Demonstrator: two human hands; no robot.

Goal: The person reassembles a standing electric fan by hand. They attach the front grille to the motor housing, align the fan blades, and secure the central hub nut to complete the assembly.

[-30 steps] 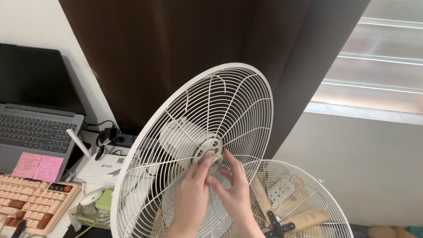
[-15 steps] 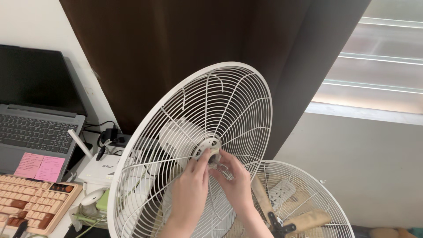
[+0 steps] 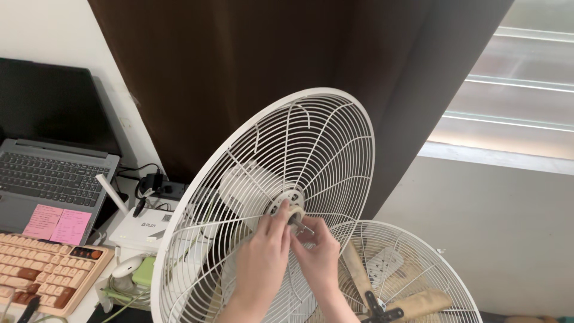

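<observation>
A white wire fan guard (image 3: 311, 140) stands tilted in front of me, mounted on the fan's motor. At its centre is a round hub ring (image 3: 286, 204) with a short metal shaft (image 3: 302, 226) sticking out. My left hand (image 3: 263, 257) pinches a beige nut-like ring (image 3: 295, 213) at the hub. My right hand (image 3: 318, 254) has its fingertips on the shaft right beside it. Both wrists come up from the bottom edge of the picture.
A second white fan guard (image 3: 418, 251) with dusty beige blades (image 3: 418, 299) lies at the lower right. On the left desk sit a grey laptop (image 3: 51, 173) with pink sticky notes (image 3: 54, 222), a beige keyboard (image 3: 42, 272) and a white router (image 3: 143, 230). A brown curtain (image 3: 251, 66) hangs behind.
Both hands have slid slightly up and closer together on the hub, fingers turning around the ring and shaft. The guard shifted a little to the right in view.
</observation>
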